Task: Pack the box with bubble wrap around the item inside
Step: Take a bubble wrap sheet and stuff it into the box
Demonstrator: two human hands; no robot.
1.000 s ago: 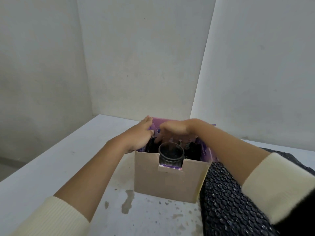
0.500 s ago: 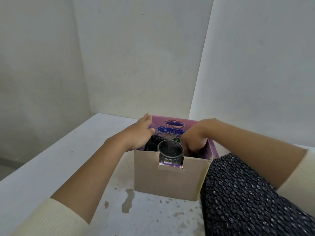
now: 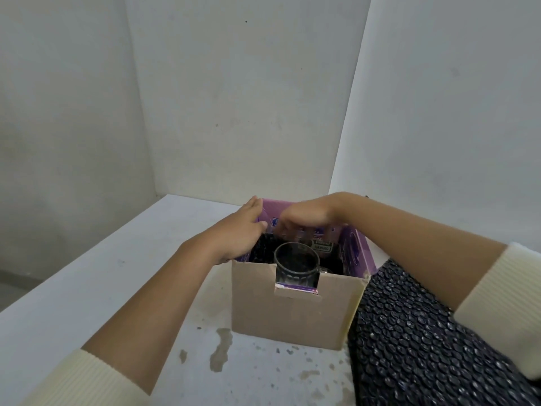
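While both forearms reach forward from cream sleeves, left hand (image 3: 238, 230) laid against the cardboard box (image 3: 295, 306) at its 9 o'clock wall, palm flat on the outside, fingers (image 3: 253, 205) spread and stretched along the purple rim toward 11 o'clock, thumb hooked over the edge; gripping nothing but the wall itself. Just inside that wall, dark bubble wrap (image 3: 262, 250) packed down beside a dark glass tumbler (image 3: 295, 263), which stands upright against the near wall, visible through a notch cut in the cardboard. Right hand (image 3: 306, 216) arched over the box's 12 o'clock side, wrist high, fingers curled downward into the interior; fingertips hidden behind the rim and the hand's own back, so cannot tell whether pinching wrap or merely pressing it. Purple printed lining showing on the far and 3 o'clock inner walls. At 3 to 5 o'clock of the box, a large loose sheet of dark bubble wrap (image 3: 424, 347) spread on the counter (image 3: 117, 273), touching the box's corner, passing under the right forearm. Stained, chipped patches on the counter at 6 o'clock.
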